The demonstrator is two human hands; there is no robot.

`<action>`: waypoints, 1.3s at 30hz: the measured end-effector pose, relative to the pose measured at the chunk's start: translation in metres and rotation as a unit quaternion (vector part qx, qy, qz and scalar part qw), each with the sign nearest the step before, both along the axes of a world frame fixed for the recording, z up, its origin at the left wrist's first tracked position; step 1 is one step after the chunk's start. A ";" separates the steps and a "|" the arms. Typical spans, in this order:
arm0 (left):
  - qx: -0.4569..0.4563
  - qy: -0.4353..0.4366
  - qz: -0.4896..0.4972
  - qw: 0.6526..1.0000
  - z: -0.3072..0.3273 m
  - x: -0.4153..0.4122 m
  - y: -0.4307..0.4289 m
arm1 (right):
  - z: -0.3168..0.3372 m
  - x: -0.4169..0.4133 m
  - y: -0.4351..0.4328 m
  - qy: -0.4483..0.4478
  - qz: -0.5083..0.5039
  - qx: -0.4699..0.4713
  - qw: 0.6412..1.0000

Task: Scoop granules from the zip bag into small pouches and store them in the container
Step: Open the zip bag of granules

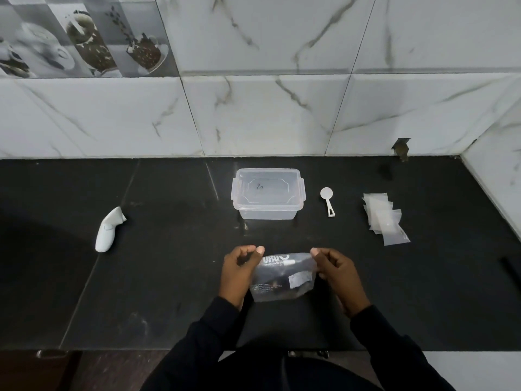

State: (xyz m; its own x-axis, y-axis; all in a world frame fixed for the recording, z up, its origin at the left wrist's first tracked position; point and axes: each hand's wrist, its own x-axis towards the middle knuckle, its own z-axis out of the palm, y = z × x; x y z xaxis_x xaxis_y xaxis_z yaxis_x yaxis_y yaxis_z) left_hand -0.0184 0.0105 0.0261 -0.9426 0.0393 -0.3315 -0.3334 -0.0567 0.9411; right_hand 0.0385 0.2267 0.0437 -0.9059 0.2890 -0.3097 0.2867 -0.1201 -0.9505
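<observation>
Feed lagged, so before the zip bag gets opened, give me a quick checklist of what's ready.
1. Grip: left hand and right hand pinch the top corners of the zip bag: ok.
2. Bag seal already open: cannot tell.
3. The scoop lies free, right of the container: ok.
4. The pouches lie stacked right of the scoop: ok.
5. Container open for storing: not ok, its lid appears to be on.
</observation>
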 end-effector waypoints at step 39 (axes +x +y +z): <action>-0.361 0.421 -0.152 0.818 0.090 -0.014 0.037 | 0.034 -0.016 0.015 0.146 -0.005 0.020 0.989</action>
State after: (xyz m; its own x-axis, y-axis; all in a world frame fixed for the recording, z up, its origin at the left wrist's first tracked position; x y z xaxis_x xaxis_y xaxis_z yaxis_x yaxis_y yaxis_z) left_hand -0.0324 0.0476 0.1158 -0.8324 0.3942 0.3895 0.5541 0.5803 0.5968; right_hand 0.0222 0.2416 0.0777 -0.9521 0.3048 -0.0238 -0.0017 -0.0831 -0.9965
